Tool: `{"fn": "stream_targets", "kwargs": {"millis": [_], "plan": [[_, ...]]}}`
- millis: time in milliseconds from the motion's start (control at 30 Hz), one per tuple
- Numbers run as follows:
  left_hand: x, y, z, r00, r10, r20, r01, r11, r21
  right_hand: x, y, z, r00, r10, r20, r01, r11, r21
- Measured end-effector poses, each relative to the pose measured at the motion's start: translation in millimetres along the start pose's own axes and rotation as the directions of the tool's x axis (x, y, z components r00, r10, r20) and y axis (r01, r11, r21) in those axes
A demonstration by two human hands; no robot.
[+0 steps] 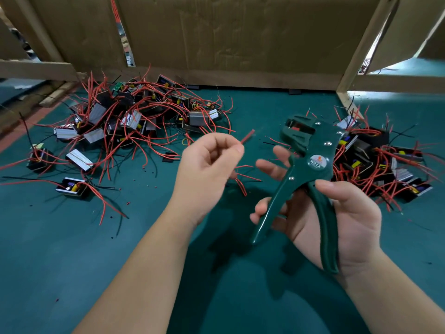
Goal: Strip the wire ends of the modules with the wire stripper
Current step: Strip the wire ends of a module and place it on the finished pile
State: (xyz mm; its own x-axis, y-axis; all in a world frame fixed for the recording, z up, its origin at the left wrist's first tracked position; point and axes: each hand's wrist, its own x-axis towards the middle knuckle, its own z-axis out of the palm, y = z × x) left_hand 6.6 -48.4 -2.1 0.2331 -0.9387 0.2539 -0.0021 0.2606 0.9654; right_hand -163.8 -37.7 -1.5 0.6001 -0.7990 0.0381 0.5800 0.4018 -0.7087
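My right hand (337, 220) grips the dark green wire stripper (310, 169) by its handles, which are spread apart, with the jaws pointing up and to the left. My left hand (207, 169) pinches a red wire (248, 136) between thumb and forefinger; its blurred end points toward the stripper's jaws, a short gap away. More red wire strands (240, 182) hang below my left hand, and whatever they lead to is hidden behind it. A large heap of black modules with red wires (130, 121) lies at the left, a second heap of modules (385, 160) at the right.
The green mat (72, 249) covers the table and carries small red and black insulation bits. Cardboard walls (240, 39) and wooden frame posts (361, 56) close off the back. A lone module (72, 188) lies at the near left.
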Motion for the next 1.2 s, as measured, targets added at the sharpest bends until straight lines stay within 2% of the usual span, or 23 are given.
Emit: {"fn": "stream_targets", "kwargs": {"millis": [133, 267, 667, 833, 1000, 1100, 1200], "plan": [[-4, -4, 5, 0.995, -0.038, 0.094, 0.027, 0.992, 0.123, 0, -3, -2, 0.999, -0.041, 0.012, 0.042, 0.998, -0.043], [-4, -5, 5, 0.995, -0.069, 0.068, 0.059, 0.988, 0.143, -1, -4, -3, 0.999, -0.042, 0.031, 0.044, 0.998, -0.051], [-5, -2, 4, 0.997, -0.073, 0.035, 0.069, 0.992, 0.107, -1, -3, -1, 1.000, 0.004, -0.009, -0.005, 0.998, -0.062], [-3, 2, 1, 0.993, -0.115, -0.032, 0.114, 0.993, -0.039, -2, -5, 0, 1.000, 0.007, 0.005, -0.006, 0.998, -0.063], [1, 5, -8, 0.988, -0.154, -0.018, 0.150, 0.979, -0.136, -2, -7, -2, 0.995, 0.078, 0.061, -0.076, 0.996, -0.047], [2, 7, -13, 0.994, -0.097, 0.057, 0.104, 0.984, -0.147, 1, -8, -5, 0.992, 0.123, -0.025, -0.124, 0.989, -0.074], [2, 6, -16, 0.997, -0.027, 0.076, 0.030, 0.999, -0.044, 1, -7, -8, 0.972, 0.229, -0.054, -0.233, 0.968, -0.094]]}}
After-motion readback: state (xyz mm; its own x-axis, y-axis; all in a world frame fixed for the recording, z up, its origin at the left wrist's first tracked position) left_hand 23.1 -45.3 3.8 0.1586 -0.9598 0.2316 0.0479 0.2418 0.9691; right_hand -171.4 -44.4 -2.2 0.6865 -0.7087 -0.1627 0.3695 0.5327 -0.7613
